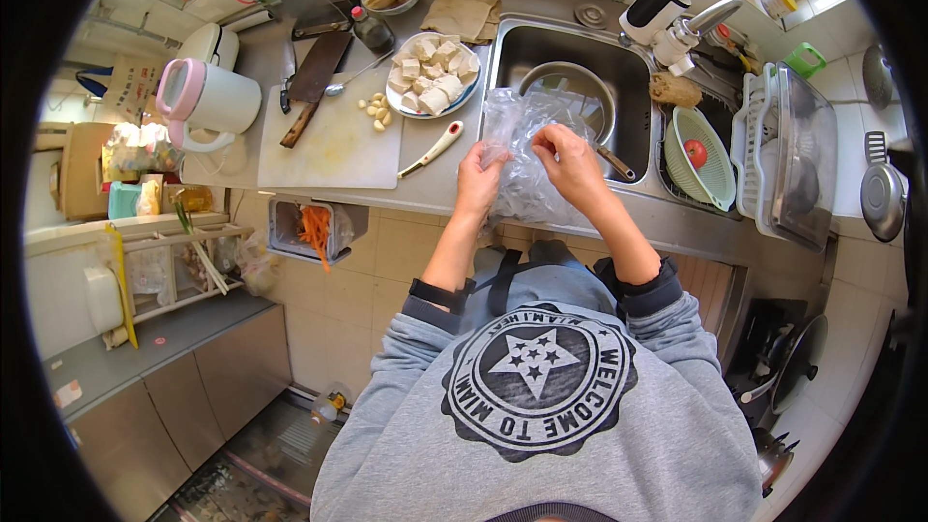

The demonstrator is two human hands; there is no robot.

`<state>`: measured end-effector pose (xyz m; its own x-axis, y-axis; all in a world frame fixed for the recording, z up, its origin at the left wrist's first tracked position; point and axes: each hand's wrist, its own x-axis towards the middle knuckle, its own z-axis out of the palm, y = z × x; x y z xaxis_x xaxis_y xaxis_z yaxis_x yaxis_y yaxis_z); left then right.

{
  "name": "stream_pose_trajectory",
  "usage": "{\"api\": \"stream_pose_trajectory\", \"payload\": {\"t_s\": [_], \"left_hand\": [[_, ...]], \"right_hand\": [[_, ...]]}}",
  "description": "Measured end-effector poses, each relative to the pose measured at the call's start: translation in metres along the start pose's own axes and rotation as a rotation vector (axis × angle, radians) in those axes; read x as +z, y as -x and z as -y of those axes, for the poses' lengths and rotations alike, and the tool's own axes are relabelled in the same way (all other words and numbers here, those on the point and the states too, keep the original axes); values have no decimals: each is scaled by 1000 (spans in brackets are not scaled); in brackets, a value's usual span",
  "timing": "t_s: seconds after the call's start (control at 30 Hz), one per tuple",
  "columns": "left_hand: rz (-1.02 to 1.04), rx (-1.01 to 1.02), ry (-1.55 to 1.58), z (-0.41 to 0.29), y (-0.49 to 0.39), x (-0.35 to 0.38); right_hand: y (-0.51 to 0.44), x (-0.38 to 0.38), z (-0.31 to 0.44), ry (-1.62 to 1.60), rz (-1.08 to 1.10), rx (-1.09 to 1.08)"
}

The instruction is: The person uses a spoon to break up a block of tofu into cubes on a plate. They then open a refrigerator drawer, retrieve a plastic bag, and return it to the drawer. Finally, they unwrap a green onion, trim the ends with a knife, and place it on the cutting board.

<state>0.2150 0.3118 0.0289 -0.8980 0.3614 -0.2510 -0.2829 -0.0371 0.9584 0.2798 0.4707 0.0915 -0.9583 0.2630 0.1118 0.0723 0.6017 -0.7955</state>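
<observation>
My left hand (pixel 479 180) grips one side of a crumpled clear plastic bag (pixel 533 192) at the sink's front edge. My right hand (pixel 569 161) is at the bag's other side with its fingertips drawn together; whether they pinch the plastic is hard to tell. Behind the bag, a metal pan (pixel 607 112) holding liquid sits in the steel sink (pixel 638 72). Left of the sink are a plate of white tofu chunks (pixel 433 76) and a white-handled peeler or knife (pixel 435 147). Peeled garlic cloves (pixel 380 112) and a cleaver (pixel 317 72) lie on the white cutting board (pixel 326 167).
A dark sauce bottle (pixel 373 30) and a folded cloth (pixel 462 15) stand or lie towards the wall. Right of the sink, a green colander (pixel 699 159) holds a tomato (pixel 694 153), beside a lidded dish rack (pixel 786 152). A bin with orange peelings (pixel 314 228) hangs below the counter's left part.
</observation>
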Motion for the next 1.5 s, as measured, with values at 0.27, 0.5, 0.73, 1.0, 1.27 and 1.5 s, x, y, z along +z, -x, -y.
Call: {"api": "stream_pose_trajectory", "payload": {"t_s": [0.27, 0.5, 0.73, 1.0, 1.27, 1.5], "left_hand": [[57, -18, 32, -15, 7, 3], [97, -10, 28, -13, 9, 1], [121, 31, 29, -6, 6, 2], [116, 42, -15, -6, 7, -1], [129, 30, 46, -8, 7, -1], [177, 17, 23, -6, 5, -2]], "right_hand": [[3, 9, 6, 11, -15, -28], [4, 11, 3, -28, 15, -29], [4, 13, 5, 458, 22, -262], [-3, 6, 2, -73, 122, 216], [-5, 7, 14, -97, 72, 17], [-4, 9, 12, -121, 93, -35]]}}
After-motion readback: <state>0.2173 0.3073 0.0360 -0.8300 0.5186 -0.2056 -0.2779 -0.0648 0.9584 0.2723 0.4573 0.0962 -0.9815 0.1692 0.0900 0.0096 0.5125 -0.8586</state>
